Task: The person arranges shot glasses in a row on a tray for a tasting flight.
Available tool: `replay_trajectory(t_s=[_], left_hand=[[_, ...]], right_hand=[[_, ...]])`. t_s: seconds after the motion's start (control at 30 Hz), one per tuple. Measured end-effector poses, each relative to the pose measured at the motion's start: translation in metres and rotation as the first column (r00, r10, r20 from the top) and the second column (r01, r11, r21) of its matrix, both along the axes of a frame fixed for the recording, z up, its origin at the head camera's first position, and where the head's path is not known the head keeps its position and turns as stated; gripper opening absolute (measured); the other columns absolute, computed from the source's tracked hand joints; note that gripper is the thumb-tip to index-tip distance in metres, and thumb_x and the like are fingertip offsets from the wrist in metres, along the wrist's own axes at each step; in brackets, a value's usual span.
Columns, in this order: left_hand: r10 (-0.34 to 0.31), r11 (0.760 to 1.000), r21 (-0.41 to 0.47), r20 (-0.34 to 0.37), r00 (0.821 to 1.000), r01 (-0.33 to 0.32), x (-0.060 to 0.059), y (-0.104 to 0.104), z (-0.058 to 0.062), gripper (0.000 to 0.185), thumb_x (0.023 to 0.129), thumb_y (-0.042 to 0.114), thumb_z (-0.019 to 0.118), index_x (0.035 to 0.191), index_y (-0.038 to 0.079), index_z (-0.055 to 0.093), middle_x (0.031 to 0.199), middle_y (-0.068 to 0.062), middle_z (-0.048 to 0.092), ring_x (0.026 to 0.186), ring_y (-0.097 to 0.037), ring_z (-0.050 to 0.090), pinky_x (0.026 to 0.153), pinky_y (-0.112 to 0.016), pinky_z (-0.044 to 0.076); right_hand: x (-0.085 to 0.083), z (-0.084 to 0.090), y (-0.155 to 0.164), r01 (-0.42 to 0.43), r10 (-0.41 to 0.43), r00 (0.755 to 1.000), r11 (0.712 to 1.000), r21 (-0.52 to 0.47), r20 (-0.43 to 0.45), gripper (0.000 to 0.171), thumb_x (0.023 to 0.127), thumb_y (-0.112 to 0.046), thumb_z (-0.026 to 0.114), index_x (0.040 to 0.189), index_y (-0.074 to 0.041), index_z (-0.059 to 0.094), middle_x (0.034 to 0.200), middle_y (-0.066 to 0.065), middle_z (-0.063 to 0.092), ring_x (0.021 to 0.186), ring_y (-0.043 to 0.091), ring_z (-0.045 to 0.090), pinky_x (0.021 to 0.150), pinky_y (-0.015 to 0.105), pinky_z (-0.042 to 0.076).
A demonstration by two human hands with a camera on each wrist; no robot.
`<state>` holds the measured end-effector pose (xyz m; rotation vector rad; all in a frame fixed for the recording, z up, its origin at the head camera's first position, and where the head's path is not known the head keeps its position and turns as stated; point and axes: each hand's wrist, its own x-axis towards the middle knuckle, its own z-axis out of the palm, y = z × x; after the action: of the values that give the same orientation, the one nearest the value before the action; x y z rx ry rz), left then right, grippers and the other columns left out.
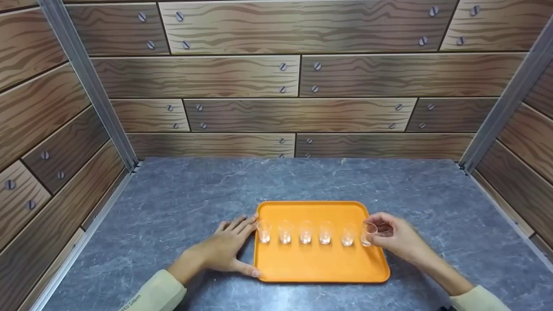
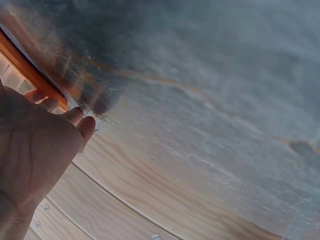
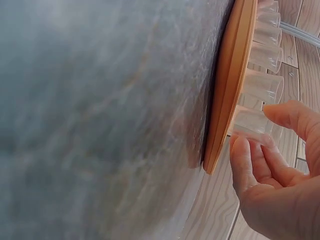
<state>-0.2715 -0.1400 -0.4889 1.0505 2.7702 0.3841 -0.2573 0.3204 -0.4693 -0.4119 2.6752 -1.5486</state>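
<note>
An orange tray lies flat, bearing several small clear shot glasses in one row across its middle. My left hand spreads along the tray's left edge, thumb at the near corner and fingertips farther up beside the leftmost glass. In the left wrist view, those fingers reach the orange rim. At the other end, my right hand pinches the rightmost shot glass between thumb and fingers. The right wrist view shows this glass upright at the tray's edge, partly hidden by the fingertips.
A grey-blue marbled tabletop extends around the tray. Wood-patterned panels wall in the back and both sides. Metal posts stand at the back corners.
</note>
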Motion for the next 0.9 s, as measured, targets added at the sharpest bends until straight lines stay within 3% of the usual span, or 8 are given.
replay_trajectory(t_s=[0.27, 0.57, 0.9], left_hand=[[0.0, 1.0, 0.008, 0.02, 1.0, 0.0, -0.0005, -0.0006, 0.0015, 0.12, 0.078, 0.087, 0.06, 0.165, 0.015, 0.02, 0.174, -0.004, 0.01, 0.158, -0.037, 0.014, 0.117, -0.068, 0.022], [0.006, 1.0, 0.01, 0.037, 0.999, -0.006, -0.0016, -0.0022, 0.002, 0.121, 0.077, 0.088, 0.059, 0.166, 0.016, 0.018, 0.174, -0.003, 0.009, 0.158, -0.036, 0.012, 0.118, -0.069, 0.019], [0.001, 1.0, 0.024, 0.04, 0.999, -0.002, -0.0024, -0.0039, -0.0012, 0.12, 0.078, 0.087, 0.06, 0.166, 0.017, 0.018, 0.174, -0.003, 0.009, 0.158, -0.036, 0.012, 0.117, -0.07, 0.02]], right_hand=[[0.0007, 0.0028, 0.0006, -0.005, 0.005, 0.999, 1.0, -0.003, 0.035, 0.04, 0.088, -0.009, 0.079, 0.122, 0.006, 0.064, 0.111, 0.018, 0.067, 0.099, 0.017, 0.068, 0.084, 0.023, 0.056], [-0.0013, 0.0022, -0.0011, -0.006, 0.007, 1.0, 0.999, 0.035, -0.025, 0.034, 0.087, -0.006, 0.079, 0.117, 0.004, 0.065, 0.106, 0.015, 0.067, 0.094, 0.015, 0.066, 0.083, 0.023, 0.056], [-0.0021, 0.0019, -0.001, -0.013, 0.012, 1.0, 0.999, 0.046, 0.012, 0.038, 0.089, -0.008, 0.078, 0.121, 0.006, 0.063, 0.109, 0.015, 0.066, 0.098, 0.019, 0.066, 0.082, 0.023, 0.056]])
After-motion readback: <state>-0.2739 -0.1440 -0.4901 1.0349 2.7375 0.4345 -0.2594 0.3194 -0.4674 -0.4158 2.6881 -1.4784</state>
